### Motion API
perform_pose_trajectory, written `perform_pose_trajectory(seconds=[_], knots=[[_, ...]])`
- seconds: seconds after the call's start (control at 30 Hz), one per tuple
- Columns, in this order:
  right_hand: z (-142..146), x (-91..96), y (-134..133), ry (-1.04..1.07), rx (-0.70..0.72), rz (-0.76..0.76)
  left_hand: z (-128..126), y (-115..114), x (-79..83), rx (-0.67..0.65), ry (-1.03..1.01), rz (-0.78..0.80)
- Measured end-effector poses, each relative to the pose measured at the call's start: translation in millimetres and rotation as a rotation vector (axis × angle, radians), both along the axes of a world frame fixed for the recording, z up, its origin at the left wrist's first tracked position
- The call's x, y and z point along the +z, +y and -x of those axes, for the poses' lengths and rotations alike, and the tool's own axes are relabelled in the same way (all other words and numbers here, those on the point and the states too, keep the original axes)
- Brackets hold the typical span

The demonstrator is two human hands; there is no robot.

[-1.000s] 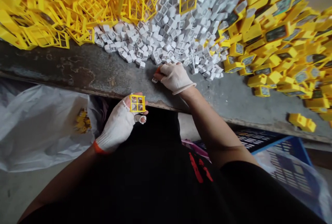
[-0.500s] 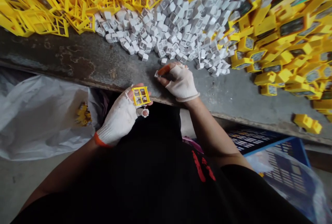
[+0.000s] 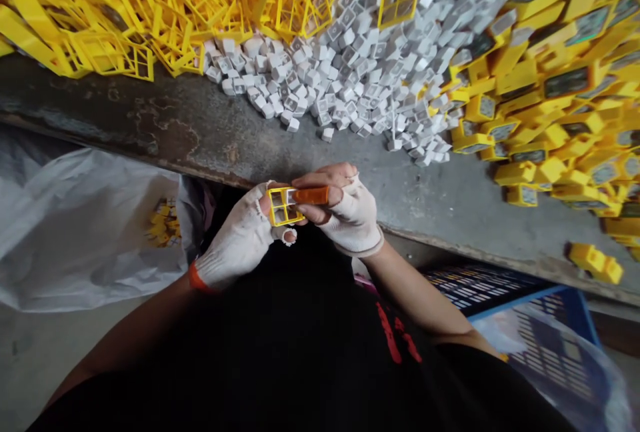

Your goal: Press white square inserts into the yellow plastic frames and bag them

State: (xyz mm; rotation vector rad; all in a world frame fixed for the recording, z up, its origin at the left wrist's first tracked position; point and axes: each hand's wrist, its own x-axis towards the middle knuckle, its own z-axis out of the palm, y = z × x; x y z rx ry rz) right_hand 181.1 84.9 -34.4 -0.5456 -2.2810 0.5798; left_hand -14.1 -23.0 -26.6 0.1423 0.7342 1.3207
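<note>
- Both forearms are bare and angle inward, bringing the hands close together in front of the torso (image 3: 280, 352).
- The left forearm (image 3: 130, 329) reaches up and to the right, its wrist (image 3: 186, 289) just below the glove's orange cuff (image 3: 199, 279).
- The left hand (image 3: 240, 235), in a white glove, is curled in a grip, one bare fingertip (image 3: 290, 237) bent on the torso side.
- The right forearm (image 3: 417, 295) slants up and to the left, wrist (image 3: 374, 257) nearly straight.
- The right hand (image 3: 354, 215), gloved likewise, points its pinching fingers toward the left hand's.
</note>
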Motion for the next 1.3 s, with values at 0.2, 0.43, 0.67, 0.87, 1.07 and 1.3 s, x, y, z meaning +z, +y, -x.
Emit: perform_pose_trajectory(seconds=[0.2,0.43,0.67,0.87,1.07,1.3], knots=[[17,-3.0,68,-0.160,-0.130,0.024,13,0,2.2,0.072,0.042,0.015],[57,-7.4,115,-0.626,-0.283,-0.032,20,-3,5.2,0.152,0.151,0.009],[16,-6.9,52,0.022,-0.084,0.208,15,-3,4.6,0.226,0.248,-0.010],[8,1.4,1,0.097,-0.010,0.274,-3,2,9.5,0.202,0.302,-0.081],[-4,-11.3,-9,0.116,-0.049,0.094,-12,3,12.1,0.132,0.267,-0.074],[-7,-6.4,-12,0.165,-0.068,0.085,-17,2,6.4,0.207,0.339,-0.115]])
